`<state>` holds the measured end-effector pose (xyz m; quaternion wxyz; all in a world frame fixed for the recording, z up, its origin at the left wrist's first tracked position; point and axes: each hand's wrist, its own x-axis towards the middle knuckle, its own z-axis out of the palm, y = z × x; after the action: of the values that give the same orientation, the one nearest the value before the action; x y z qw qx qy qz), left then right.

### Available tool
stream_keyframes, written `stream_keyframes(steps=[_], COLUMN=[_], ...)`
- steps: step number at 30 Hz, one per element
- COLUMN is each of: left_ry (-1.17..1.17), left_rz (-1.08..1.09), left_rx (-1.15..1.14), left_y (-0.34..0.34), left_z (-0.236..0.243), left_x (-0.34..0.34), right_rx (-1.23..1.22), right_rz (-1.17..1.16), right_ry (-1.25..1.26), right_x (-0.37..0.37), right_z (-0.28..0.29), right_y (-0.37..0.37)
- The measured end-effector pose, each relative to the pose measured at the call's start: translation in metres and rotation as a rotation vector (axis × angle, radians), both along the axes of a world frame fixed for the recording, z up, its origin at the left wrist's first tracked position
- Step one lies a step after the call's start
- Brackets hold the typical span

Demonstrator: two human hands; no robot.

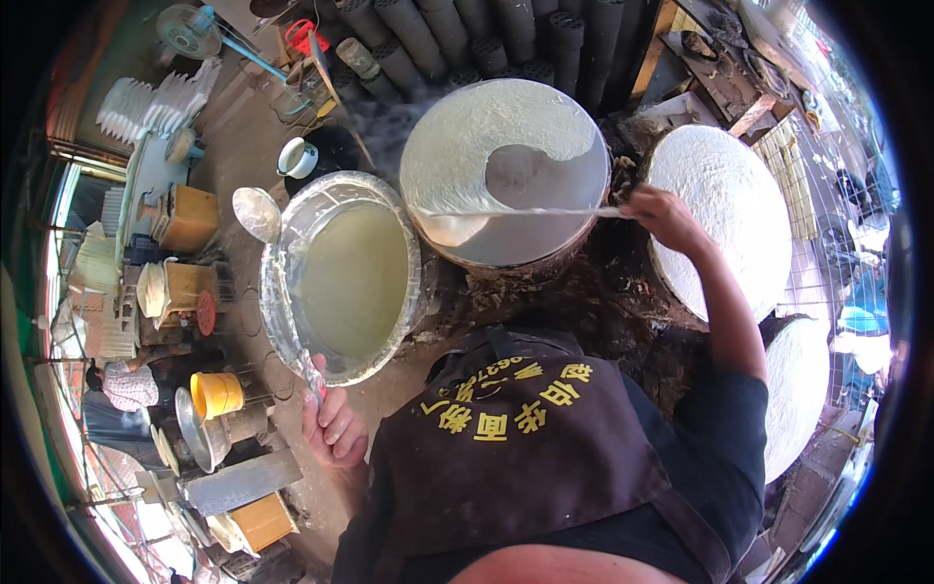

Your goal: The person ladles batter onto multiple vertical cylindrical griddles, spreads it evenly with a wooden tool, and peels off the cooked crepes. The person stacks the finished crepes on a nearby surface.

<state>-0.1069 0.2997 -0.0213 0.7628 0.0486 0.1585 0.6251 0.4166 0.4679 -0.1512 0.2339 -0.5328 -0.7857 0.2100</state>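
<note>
In front of me is a large round griddle (545, 175), with pale batter (452, 131) spread over its far and left parts and a smooth grey area at the middle and right. My right hand (671, 219) is closed round the end of a long thin spreader (535, 211), which lies across the griddle from right to left. Lower left, my left hand (334, 423) grips the handle of a ladle. The ladle's bowl (256, 214) is at the far left rim of a wide basin (275, 302) of pale yellow-green batter (355, 277).
Two more round surfaces with white sheets, one farther (720, 219) and one nearer (796, 399), stand on the right. Black cylindrical briquettes (457, 34) are stacked behind the griddle. A white pot (297, 158), a fan (190, 32) and a yellow bucket (216, 394) are on the left. A person (131, 384) is farther left.
</note>
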Motion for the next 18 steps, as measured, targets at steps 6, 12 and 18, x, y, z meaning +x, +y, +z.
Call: stream_keyframes(steps=[6,12,18], left_ry=[-0.017,0.010,0.045], left_rz=[-0.062,-0.152,-0.262], left_rx=[0.007,0.047,0.106], left_y=[0.008,0.019,0.028], left_z=[-0.011,-0.005,0.001], left_x=[-0.038,-0.085,-0.139], right_rx=[-0.047,-0.525,-0.112], right_rz=[-0.348,-0.348,-0.437], right_ry=[0.300,0.885,0.507], right_x=[-0.025,-0.248,-0.356], right_z=[0.007,-0.005,-0.071], right_y=[-0.101,-0.091,-0.071])
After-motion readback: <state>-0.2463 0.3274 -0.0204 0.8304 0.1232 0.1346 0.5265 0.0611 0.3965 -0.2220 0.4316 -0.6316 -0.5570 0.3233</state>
